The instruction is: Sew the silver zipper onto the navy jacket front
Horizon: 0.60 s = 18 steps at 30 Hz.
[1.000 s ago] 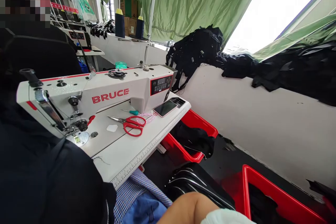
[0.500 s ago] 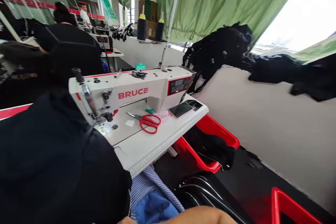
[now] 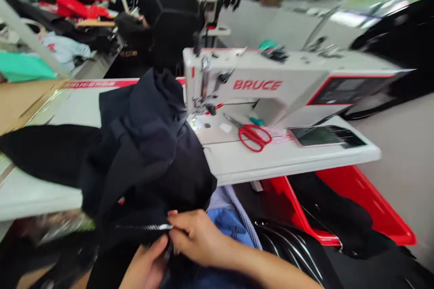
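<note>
A dark navy-black garment (image 3: 142, 144) lies bunched over the front of the sewing table, its lower part hanging off the edge toward me. Along its near side runs a zipper (image 3: 145, 227) with shiny metal teeth. My right hand (image 3: 196, 237) is closed in a pinch on the zipper's right end. Just below and to the left, my left hand (image 3: 149, 264) is closed on the dark fabric beside the zipper, thumb uppermost; its other fingers are partly hidden by cloth. Both hands are almost touching.
A white sewing machine (image 3: 254, 79) stands behind the garment. Red-handled scissors (image 3: 254, 137) and a phone (image 3: 315, 136) lie on the table (image 3: 244, 165). Red bins (image 3: 379, 207) with dark cloth stand at right below. A person in black (image 3: 176, 27) sits beyond.
My view has swung left and down. Both hands now show at the garment's zipper, where before only part of an arm and a little of a hand showed at the bottom edge.
</note>
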Available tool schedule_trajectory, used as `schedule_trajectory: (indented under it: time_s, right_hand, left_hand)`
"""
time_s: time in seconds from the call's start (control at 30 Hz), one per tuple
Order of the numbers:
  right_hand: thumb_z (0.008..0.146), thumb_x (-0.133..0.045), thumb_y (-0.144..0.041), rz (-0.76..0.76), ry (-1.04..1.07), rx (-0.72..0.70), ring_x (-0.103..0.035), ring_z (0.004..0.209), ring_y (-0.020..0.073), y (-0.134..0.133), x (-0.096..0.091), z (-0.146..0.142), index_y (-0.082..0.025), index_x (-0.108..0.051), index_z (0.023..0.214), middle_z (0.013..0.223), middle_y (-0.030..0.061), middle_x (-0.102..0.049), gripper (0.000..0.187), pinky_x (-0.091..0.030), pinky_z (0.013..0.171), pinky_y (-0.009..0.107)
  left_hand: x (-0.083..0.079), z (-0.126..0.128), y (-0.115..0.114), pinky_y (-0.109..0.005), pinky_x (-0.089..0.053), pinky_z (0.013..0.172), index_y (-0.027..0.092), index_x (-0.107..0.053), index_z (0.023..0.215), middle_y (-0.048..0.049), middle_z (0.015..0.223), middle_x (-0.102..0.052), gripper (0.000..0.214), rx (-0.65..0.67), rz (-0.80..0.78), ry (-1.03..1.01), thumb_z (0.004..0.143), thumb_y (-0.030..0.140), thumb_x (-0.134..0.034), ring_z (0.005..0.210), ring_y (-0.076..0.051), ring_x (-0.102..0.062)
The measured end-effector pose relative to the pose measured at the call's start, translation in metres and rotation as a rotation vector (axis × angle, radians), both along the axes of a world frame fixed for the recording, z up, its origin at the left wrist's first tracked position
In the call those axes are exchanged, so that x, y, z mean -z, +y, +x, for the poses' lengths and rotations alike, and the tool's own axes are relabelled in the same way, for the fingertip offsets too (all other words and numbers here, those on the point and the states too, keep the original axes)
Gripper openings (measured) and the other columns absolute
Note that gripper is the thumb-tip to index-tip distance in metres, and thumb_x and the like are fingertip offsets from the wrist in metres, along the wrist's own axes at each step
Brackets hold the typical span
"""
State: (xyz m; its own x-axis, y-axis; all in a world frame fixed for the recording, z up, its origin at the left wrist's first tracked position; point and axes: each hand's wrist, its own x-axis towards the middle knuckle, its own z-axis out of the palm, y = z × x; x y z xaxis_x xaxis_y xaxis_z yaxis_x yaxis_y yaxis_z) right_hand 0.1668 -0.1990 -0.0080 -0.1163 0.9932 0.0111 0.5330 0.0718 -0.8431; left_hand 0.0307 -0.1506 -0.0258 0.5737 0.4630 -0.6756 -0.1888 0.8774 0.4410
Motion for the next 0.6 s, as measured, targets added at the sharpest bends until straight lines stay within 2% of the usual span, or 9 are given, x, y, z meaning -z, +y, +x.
schedule_trajectory:
  time_s: [0.07, 0.1, 0.17, 0.27, 0.33, 0.4, 0.5, 0.53, 0.6]
  right_hand:
    - [0.087, -0.040, -0.016, -0.003, 0.088, -0.004, -0.056, 0.066, 0.0078, 0.000, -0.006, 0.006, -0.016, -0.056, 0.084, 0.076, -0.0017, -0.059, 0.016, -0.039, 0.059, 0.015]
    - [0.088, -0.041, -0.018, -0.019, 0.084, 0.005, -0.057, 0.070, 0.0093, 0.000, -0.006, 0.009, -0.016, -0.054, 0.095, 0.083, -0.0001, -0.061, 0.015, -0.041, 0.062, 0.017]
    - [0.088, -0.044, -0.021, -0.051, 0.021, 0.016, -0.059, 0.074, 0.0122, -0.001, -0.002, 0.011, -0.016, -0.048, 0.110, 0.090, 0.0028, -0.062, 0.023, -0.042, 0.064, 0.021]
    - [0.089, -0.044, -0.022, -0.051, -0.066, -0.013, -0.059, 0.071, 0.0141, -0.005, 0.001, 0.012, -0.014, -0.047, 0.109, 0.084, 0.0038, -0.063, 0.022, -0.042, 0.062, 0.023]
    - [0.089, -0.046, -0.023, -0.044, -0.065, -0.040, -0.059, 0.070, 0.0132, -0.006, 0.000, 0.016, -0.015, -0.051, 0.102, 0.082, 0.0026, -0.063, 0.017, -0.041, 0.062, 0.022]
    - [0.089, -0.047, -0.024, -0.051, -0.022, -0.090, -0.058, 0.068, 0.0106, -0.004, -0.002, 0.022, -0.016, -0.055, 0.094, 0.079, 0.0000, -0.063, 0.013, -0.040, 0.061, 0.020]
    - [0.091, -0.044, -0.023, -0.024, 0.052, -0.180, -0.055, 0.064, 0.0069, 0.000, -0.004, 0.033, -0.017, -0.057, 0.087, 0.074, -0.0030, -0.061, 0.015, -0.039, 0.059, 0.017]
    - [0.091, -0.043, -0.022, 0.031, 0.032, -0.153, -0.055, 0.066, 0.0073, 0.000, -0.005, 0.035, -0.017, -0.058, 0.087, 0.074, -0.0023, -0.061, 0.017, -0.039, 0.060, 0.018]
    - [0.091, -0.043, -0.022, 0.208, -0.118, 0.003, -0.054, 0.075, 0.0107, -0.002, -0.005, 0.035, -0.016, -0.058, 0.087, 0.081, 0.0014, -0.061, 0.017, -0.039, 0.068, 0.023]
  left_hand:
    - [0.001, -0.009, -0.003, -0.038, -0.043, 0.091, 0.018, -0.063, 0.095, -0.0042, 0.095, -0.066, 0.043, -0.073, 0.063, 0.110, 0.055, 0.026, -0.078, 0.100, -0.024, -0.056]
    - [0.003, -0.013, -0.004, -0.038, -0.042, 0.093, 0.019, -0.065, 0.093, -0.0038, 0.092, -0.067, 0.044, -0.074, 0.133, 0.176, 0.052, 0.027, -0.079, 0.101, -0.025, -0.056]
    - [0.007, -0.020, -0.004, -0.038, -0.040, 0.095, 0.018, -0.067, 0.090, -0.0051, 0.092, -0.068, 0.038, 0.014, 0.285, 0.297, 0.056, 0.032, -0.076, 0.102, -0.025, -0.055]
    - [0.015, -0.031, -0.004, -0.040, -0.040, 0.094, 0.016, -0.067, 0.087, -0.0078, 0.094, -0.067, 0.029, 0.214, 0.426, 0.381, 0.064, 0.034, -0.070, 0.099, -0.025, -0.057]
    - [0.017, -0.034, -0.004, -0.039, -0.041, 0.092, 0.017, -0.067, 0.085, -0.0072, 0.095, -0.067, 0.027, 0.211, 0.479, 0.413, 0.063, 0.033, -0.071, 0.096, -0.024, -0.058]
    - [0.014, -0.032, -0.003, -0.038, -0.043, 0.090, 0.017, -0.067, 0.083, -0.0053, 0.091, -0.067, 0.028, 0.111, 0.469, 0.423, 0.060, 0.031, -0.073, 0.091, -0.023, -0.059]
    - [-0.001, -0.019, -0.004, -0.037, -0.047, 0.082, 0.018, -0.067, 0.076, -0.0024, 0.079, -0.067, 0.026, 0.013, 0.295, 0.352, 0.056, 0.033, -0.075, 0.080, -0.022, -0.061]
    - [-0.007, -0.014, -0.005, -0.037, -0.048, 0.080, 0.018, -0.067, 0.074, -0.0018, 0.077, -0.067, 0.025, 0.004, 0.230, 0.324, 0.055, 0.034, -0.075, 0.077, -0.022, -0.062]
    - [-0.016, -0.003, -0.006, -0.036, -0.049, 0.076, 0.020, -0.067, 0.071, -0.0011, 0.075, -0.067, 0.024, -0.031, 0.139, 0.299, 0.054, 0.035, -0.074, 0.076, -0.022, -0.062]
